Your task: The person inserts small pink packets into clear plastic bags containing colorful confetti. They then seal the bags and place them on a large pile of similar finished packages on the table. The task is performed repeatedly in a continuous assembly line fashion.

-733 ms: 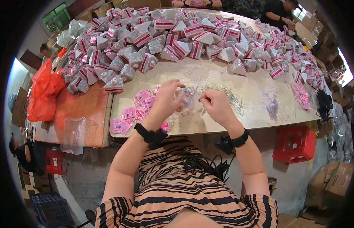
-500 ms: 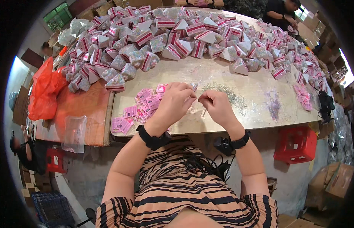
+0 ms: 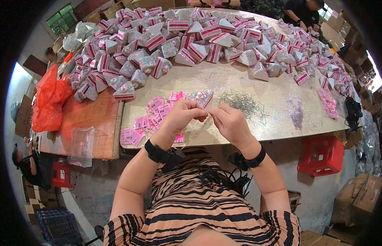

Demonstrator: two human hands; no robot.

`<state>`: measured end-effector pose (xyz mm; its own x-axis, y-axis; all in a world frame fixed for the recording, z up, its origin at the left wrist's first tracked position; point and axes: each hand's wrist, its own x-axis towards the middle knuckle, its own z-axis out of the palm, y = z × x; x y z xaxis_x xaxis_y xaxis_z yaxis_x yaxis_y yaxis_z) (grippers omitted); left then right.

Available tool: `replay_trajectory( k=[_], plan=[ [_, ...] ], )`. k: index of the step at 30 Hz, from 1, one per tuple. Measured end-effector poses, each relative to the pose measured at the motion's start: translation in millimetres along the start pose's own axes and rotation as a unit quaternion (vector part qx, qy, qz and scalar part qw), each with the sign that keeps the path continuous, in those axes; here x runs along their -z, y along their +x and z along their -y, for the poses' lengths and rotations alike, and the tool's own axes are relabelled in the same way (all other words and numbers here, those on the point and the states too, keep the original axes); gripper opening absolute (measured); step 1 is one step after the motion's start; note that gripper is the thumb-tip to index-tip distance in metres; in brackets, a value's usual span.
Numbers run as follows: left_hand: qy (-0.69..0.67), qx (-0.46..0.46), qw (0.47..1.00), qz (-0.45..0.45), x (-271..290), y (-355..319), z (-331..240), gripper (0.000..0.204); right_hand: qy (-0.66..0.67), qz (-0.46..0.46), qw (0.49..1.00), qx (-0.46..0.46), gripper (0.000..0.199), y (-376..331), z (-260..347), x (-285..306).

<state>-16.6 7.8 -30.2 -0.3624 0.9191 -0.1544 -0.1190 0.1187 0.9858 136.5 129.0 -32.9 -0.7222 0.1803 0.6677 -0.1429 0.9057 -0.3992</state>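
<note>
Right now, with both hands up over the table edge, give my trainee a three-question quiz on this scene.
1. True or false: the left hand and the right hand are pinched together on one small thing between their fingers.
2. Multiple choice: what lies just beyond the right hand? A) a pile of thin metal pins B) a blue bucket C) a stack of plates
3. Fill in: the flat cards spread beside the left hand are ____ in colour.

Key
1. True; what the small thing is cannot be told.
2. A
3. Pink
</note>
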Motion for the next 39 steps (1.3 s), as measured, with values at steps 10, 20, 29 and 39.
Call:
replay_trajectory(
  k=[10,20,29,39],
  plan=[
    [0.5,-0.216,0.816,-0.194,5.3,21.3,5.3,0.044,0.077,-0.033,0.991,-0.1,0.008,-5.6,-15.2,-4.2],
    [0.445,-0.223,0.857,-0.133,5.1,19.3,14.2,0.058,0.106,-0.036,0.986,-0.122,0.007,6.5,-23.9,-10.9],
    [0.407,-0.268,0.864,-0.128,0.3,12.6,12.3,0.055,0.064,-0.025,0.993,-0.095,0.007,16.2,-21.3,-21.0],
    [0.396,-0.27,0.87,-0.117,-3.6,8.3,8.7,0.054,0.057,-0.022,0.994,-0.088,0.006,17.6,-19.7,-19.6]
  ],
)
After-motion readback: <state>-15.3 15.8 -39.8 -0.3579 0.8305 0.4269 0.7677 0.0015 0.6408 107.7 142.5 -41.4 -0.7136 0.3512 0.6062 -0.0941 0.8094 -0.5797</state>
